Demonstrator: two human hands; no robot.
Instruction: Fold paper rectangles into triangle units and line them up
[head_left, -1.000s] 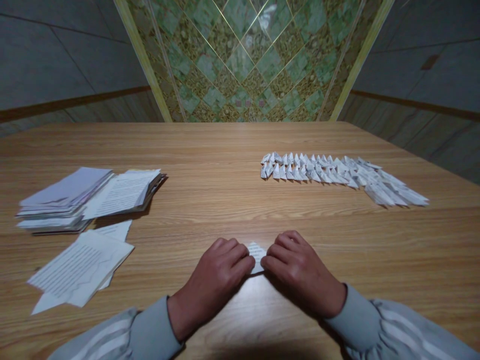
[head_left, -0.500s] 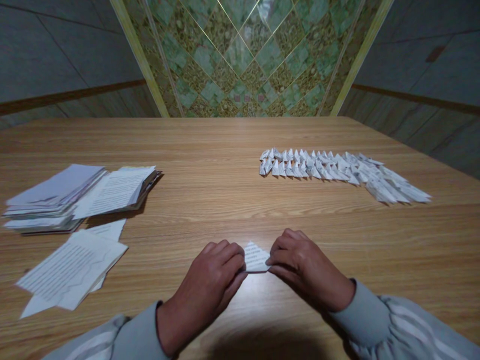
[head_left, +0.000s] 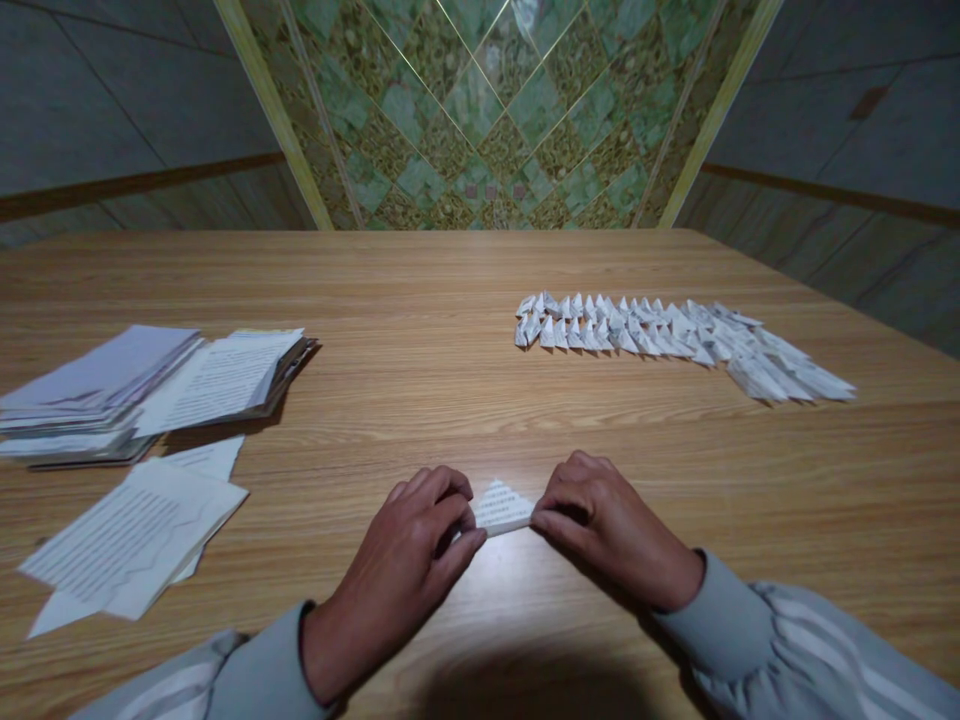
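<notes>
A small folded paper triangle (head_left: 501,505) with printed lines lies between my two hands near the front of the table, its point facing away from me. At its left corner is my left hand (head_left: 412,550), thumb and fingertips closed on the paper. The right corner is pinched by my right hand (head_left: 611,525), with the thumb along the bottom edge. My fingers hide both corners of the triangle.
Two rows of folded paper pieces (head_left: 637,330) stand at the back right. On the left are a stack of papers (head_left: 97,375) and several loose torn sheets (head_left: 135,530). The wooden table (head_left: 360,300) runs back to a tiled wall (head_left: 480,110).
The paper triangle has tilted slightly, its left end now lower. My left thumb has moved apart from the fingers a little and shifted left; the whole view has shifted slightly.
</notes>
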